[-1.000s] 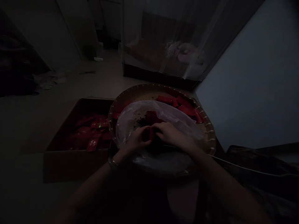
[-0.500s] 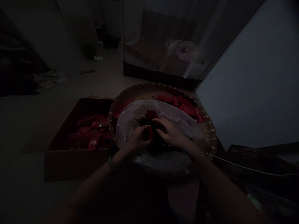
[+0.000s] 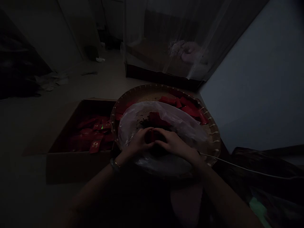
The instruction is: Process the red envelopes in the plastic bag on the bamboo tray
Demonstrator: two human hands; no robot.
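Observation:
In the dim head view, my left hand [image 3: 139, 142] has its thumb and fingers closed on a small red packet [image 3: 152, 135]. My right hand [image 3: 174, 142] curls in from the other side, its fingertips meeting the same packet. Most of the packet is hidden by my fingers and shadow. Just beyond them lies another red packet [image 3: 158, 118], beside a scatter of dark loose bits [image 3: 143, 122]. Under both hands a clear plastic sheet [image 3: 174, 164] is spread across a round woven bamboo tray [image 3: 215, 133].
More red packets [image 3: 190, 109] lie at the tray's far right side. Left of the tray stands an open cardboard box [image 3: 66, 167] holding many red packets [image 3: 86, 131]. A white cord [image 3: 239, 167] runs off right. Behind is a netted bed [image 3: 163, 74]; a wall [image 3: 261, 95] stands right.
My right hand has drawn back from the packet lying on the sheet and moved left. Its fingertips now meet my left hand at the held packet. My left hand has barely moved.

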